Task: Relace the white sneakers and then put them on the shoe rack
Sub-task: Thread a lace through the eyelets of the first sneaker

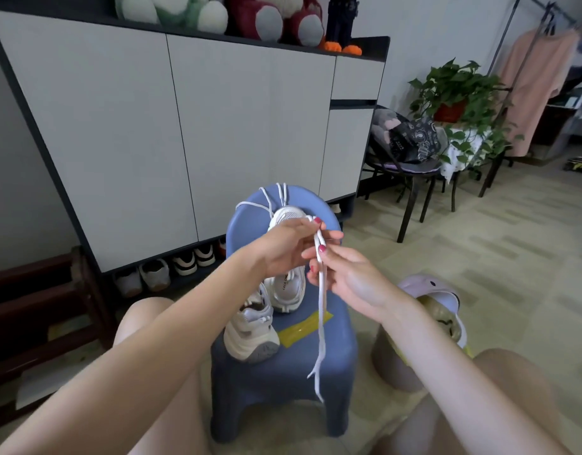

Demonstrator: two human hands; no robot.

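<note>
Two white sneakers lie on a blue plastic stool (329, 343) in front of me. The far sneaker (287, 284) points away, its toe partly hidden behind my left hand. The near sneaker (250, 333) lies tilted at the stool's front left. My left hand (289, 244) pinches the top of a flat white shoelace (321, 323). My right hand (345, 274) pinches the same lace just below, and the rest hangs down over the stool. A second white lace (270, 200) lies looped on the stool's far edge.
A tall white cabinet (184, 126) with shoes in its open bottom shelf (171, 264) stands behind the stool. A dark wooden rack (37, 307) is at the left. A bin with a pink lid (424, 316) sits at my right. A chair and potted plant (460, 93) stand further right.
</note>
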